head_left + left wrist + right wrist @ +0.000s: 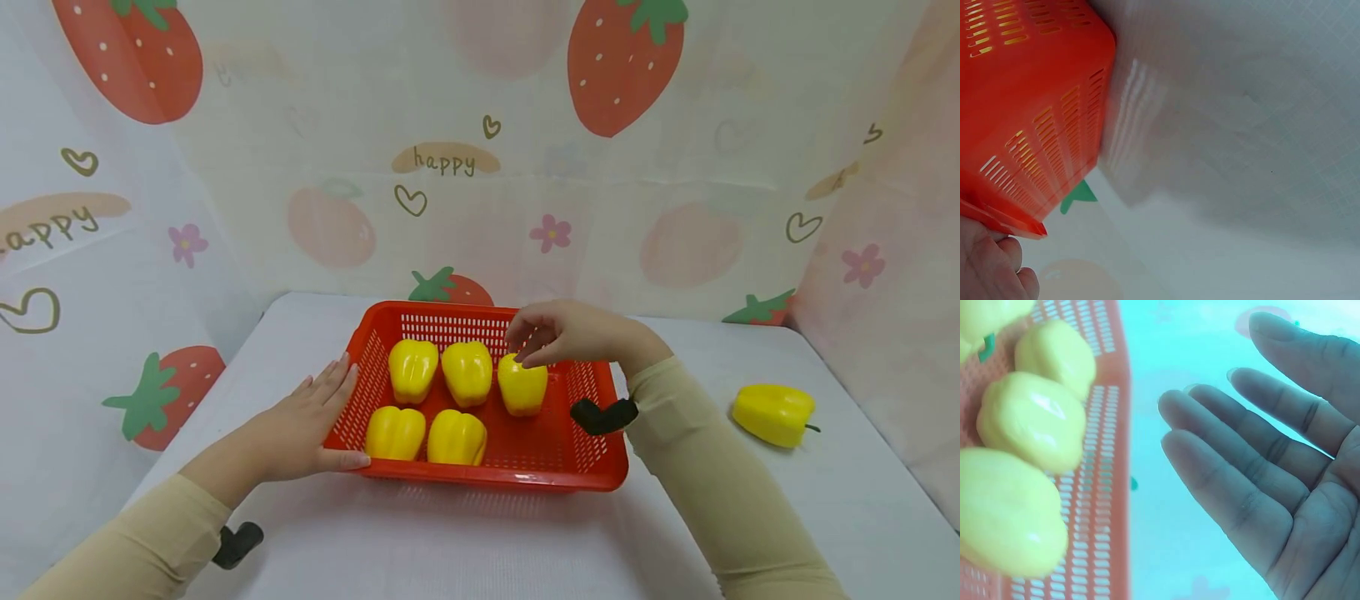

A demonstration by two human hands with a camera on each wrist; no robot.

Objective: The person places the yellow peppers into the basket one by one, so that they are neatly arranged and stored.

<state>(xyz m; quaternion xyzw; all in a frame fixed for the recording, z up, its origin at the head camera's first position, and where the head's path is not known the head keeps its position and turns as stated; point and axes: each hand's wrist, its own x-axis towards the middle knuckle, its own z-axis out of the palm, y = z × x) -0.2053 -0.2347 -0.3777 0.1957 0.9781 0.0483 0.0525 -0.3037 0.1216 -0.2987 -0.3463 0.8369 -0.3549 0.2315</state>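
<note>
A red plastic basket [495,477] with slotted walls holds several yellow bell peppers, three in a back row and two in front. My left hand [296,429] rests on the basket's left rim, its fingers stretched along the edge and the thumb at the front corner. In the left wrist view, part of that hand [994,265] shows beside the rim. Over the right end of the back row, my right hand [573,333] hovers above a bell pepper [523,387], overlapping its top. The right wrist view shows that hand's fingers [1229,481] spread apart with nothing between them.
Another yellow bell pepper [772,414] with a dark stem lies on the white-covered table [697,517], to the right of my right forearm. Cloth walls [525,192] printed with strawberries, hearts and flowers stand behind and at both sides. Black straps hang at both wrists.
</note>
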